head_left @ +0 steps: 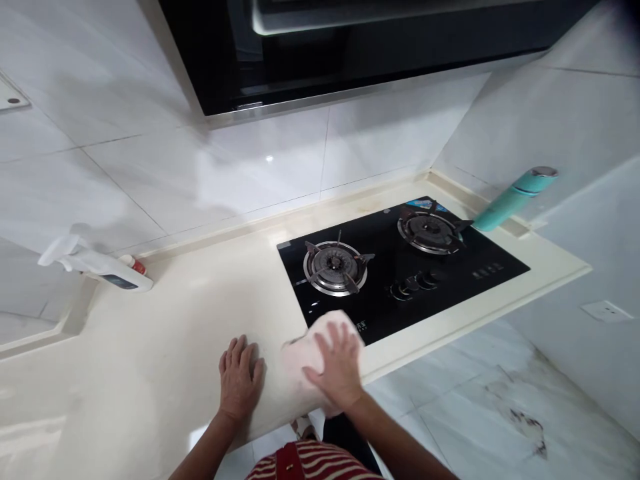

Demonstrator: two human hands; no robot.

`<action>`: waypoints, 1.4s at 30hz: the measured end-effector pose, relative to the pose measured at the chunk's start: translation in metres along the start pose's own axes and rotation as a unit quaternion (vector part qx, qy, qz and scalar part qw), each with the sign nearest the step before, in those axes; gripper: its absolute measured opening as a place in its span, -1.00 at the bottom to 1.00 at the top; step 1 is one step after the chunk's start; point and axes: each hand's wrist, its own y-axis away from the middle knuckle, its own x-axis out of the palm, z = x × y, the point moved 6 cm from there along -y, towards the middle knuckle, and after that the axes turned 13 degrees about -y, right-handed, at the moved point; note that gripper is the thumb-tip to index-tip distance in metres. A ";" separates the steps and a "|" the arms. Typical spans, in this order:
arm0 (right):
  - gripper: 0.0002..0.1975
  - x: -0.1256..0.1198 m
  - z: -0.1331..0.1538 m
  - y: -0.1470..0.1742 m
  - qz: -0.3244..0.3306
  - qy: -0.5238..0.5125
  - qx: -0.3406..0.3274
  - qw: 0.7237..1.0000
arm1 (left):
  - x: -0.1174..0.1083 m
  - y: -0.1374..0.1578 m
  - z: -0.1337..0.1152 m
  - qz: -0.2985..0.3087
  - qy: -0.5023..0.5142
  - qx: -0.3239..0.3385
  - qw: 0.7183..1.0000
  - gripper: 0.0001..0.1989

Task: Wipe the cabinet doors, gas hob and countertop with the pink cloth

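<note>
My right hand (pixel 339 365) holds a pale pink cloth (pixel 300 357) from above, its fingers spread over the fabric. The cloth is slightly blurred and lies over the counter's front part and the near left corner of the black gas hob (pixel 370 313). To the left, my left hand (pixel 240 377) rests palm down on the cream countertop (pixel 200 320), fingers a little apart and nothing in them. The left burner (pixel 335 268) is just beyond the cloth, and the control knobs (pixel 414 285) sit to its right.
A white spray bottle (pixel 107 267) leans at the back left, beside a small red-and-white container (pixel 134 265). At the hob's far right, a turquoise cylinder (pixel 510 203) tilts near the right burner (pixel 431 231). A black range hood (pixel 320 60) overhangs the back.
</note>
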 end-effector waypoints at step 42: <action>-0.63 -0.147 -0.215 -0.238 0.056 0.096 0.150 0.982 | 0.005 0.007 0.012 -0.126 -0.091 0.063 0.986 -0.68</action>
